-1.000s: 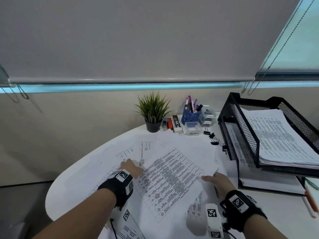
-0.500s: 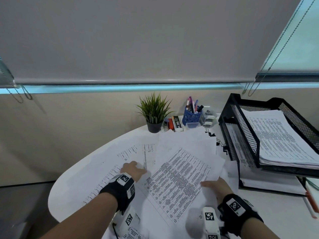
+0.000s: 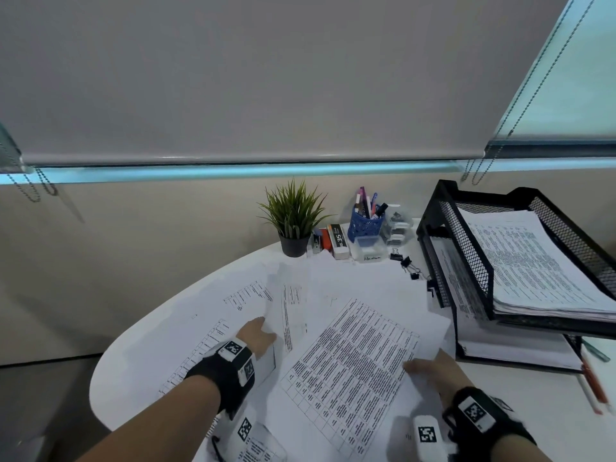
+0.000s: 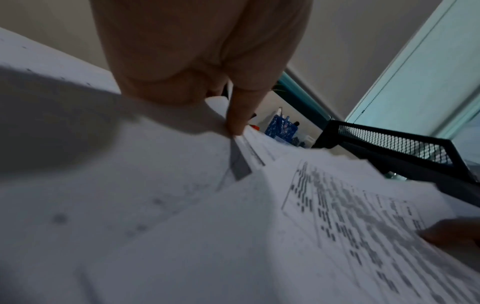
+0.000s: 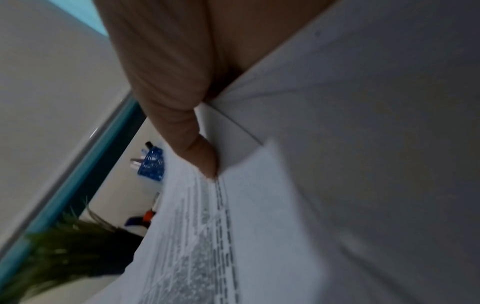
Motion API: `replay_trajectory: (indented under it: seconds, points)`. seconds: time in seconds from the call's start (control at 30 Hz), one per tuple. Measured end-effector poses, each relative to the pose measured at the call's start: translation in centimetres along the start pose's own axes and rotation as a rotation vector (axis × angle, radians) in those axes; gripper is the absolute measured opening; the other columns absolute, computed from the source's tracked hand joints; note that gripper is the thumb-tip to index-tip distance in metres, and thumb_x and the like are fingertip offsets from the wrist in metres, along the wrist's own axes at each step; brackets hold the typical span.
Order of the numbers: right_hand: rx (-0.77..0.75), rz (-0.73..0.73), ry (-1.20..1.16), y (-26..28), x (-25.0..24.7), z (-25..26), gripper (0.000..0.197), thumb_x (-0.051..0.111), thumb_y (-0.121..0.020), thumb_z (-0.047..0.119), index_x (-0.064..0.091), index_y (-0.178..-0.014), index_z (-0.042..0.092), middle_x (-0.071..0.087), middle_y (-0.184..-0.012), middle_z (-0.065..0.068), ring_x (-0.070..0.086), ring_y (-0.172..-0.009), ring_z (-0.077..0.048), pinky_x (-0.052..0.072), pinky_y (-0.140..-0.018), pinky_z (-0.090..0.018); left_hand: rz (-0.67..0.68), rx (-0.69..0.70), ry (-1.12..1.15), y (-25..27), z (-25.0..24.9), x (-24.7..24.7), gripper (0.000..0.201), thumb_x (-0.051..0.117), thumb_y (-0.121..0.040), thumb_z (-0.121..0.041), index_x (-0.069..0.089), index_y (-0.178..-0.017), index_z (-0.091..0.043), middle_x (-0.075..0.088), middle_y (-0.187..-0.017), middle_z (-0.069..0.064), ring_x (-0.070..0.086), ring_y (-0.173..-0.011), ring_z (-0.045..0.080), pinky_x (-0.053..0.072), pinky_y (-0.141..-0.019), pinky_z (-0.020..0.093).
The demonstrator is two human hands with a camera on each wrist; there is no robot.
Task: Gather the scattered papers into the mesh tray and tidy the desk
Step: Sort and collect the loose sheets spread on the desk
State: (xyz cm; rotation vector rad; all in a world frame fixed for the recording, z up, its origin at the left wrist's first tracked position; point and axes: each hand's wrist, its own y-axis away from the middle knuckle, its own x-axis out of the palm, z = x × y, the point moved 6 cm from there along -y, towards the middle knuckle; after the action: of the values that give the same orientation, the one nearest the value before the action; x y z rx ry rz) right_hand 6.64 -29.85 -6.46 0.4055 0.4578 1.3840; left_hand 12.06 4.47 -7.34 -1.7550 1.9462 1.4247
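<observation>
Several printed sheets (image 3: 350,368) lie overlapped across the white table (image 3: 140,341). My left hand (image 3: 261,330) pinches the edge of the sheets on the left; the left wrist view shows thumb and finger (image 4: 235,123) closed on a paper edge (image 4: 241,164). On the right side, my right hand (image 3: 430,366) grips the top table-printed sheets, thumb (image 5: 205,162) above the paper (image 5: 259,216) and the fingers hidden below. The black two-tier mesh tray (image 3: 466,261) stands at the right, a thick paper stack (image 3: 533,268) in its upper tier.
At the back stand a potted plant (image 3: 295,221), a blue pen cup (image 3: 365,225), small boxes (image 3: 338,240) and loose binder clips (image 3: 405,261) beside the tray. Pens (image 3: 593,385) lie in front of the tray. The table's curved edge (image 3: 100,378) is at my left.
The printed top sheets have slid right and away toward the tray. Both hands have kept their hold and followed slightly.
</observation>
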Motion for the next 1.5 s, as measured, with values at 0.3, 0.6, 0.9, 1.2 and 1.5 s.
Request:
replay_trajectory:
  seconds: [0.3,0.6,0.9,1.2,1.5]
  points:
    - [-0.005,-0.113,0.26,-1.8,0.3,-0.1,0.031,0.048,-0.096,0.013,0.052,-0.125,0.004,0.058,-0.123,-0.012,0.054,-0.114,-0.031,0.041,-0.1,-0.039,0.051,-0.068,0.217,-0.3,0.6,1.1,0.034,0.039,-0.1,-0.025,0.036,-0.066,-0.027,0.04,-0.071,-0.009,0.045,-0.086,0.017,0.044,-0.075,0.021]
    - [-0.076,-0.191,0.514,-2.5,-1.2,2.9,0.047,0.037,-0.1,0.024,0.036,-0.141,0.0,0.035,-0.149,-0.015,0.033,-0.137,-0.03,0.028,-0.111,-0.036,-0.165,-0.206,-0.211,1.5,-0.4,-0.4,0.041,0.036,-0.098,-0.008,0.027,-0.058,-0.012,0.041,-0.073,-0.004,0.052,-0.101,0.01,0.027,-0.061,0.015]
    - [-0.005,0.028,0.381,-2.9,0.7,1.2,0.029,0.046,-0.096,0.006,0.054,-0.124,0.0,0.06,-0.123,-0.011,0.057,-0.105,-0.025,0.042,-0.096,-0.035,0.076,-0.038,0.126,1.2,-0.2,0.5,0.035,0.038,-0.1,-0.025,0.038,-0.065,-0.024,0.045,-0.077,-0.003,0.041,-0.09,0.017,0.036,-0.067,0.025]
    - [-0.027,-0.02,0.988,-2.2,1.5,2.5,0.036,0.043,-0.096,0.033,0.047,-0.121,0.007,0.054,-0.127,-0.009,0.052,-0.112,-0.024,0.04,-0.097,-0.029,0.109,0.015,0.298,0.6,-0.4,1.0,0.042,0.067,-0.083,-0.036,0.061,-0.115,-0.008,0.064,-0.113,0.008,0.057,-0.1,0.023,0.044,-0.09,0.03]
    - [-0.071,0.188,0.877,-1.3,3.5,3.8,0.037,0.043,-0.099,0.024,0.046,-0.134,0.014,0.047,-0.137,-0.001,0.044,-0.125,-0.017,0.031,-0.097,-0.023,0.29,0.005,0.417,0.5,-0.8,2.9,0.072,0.086,-0.061,-0.028,0.058,-0.122,-0.001,0.062,-0.123,0.011,0.057,-0.11,0.022,0.039,-0.106,0.033]
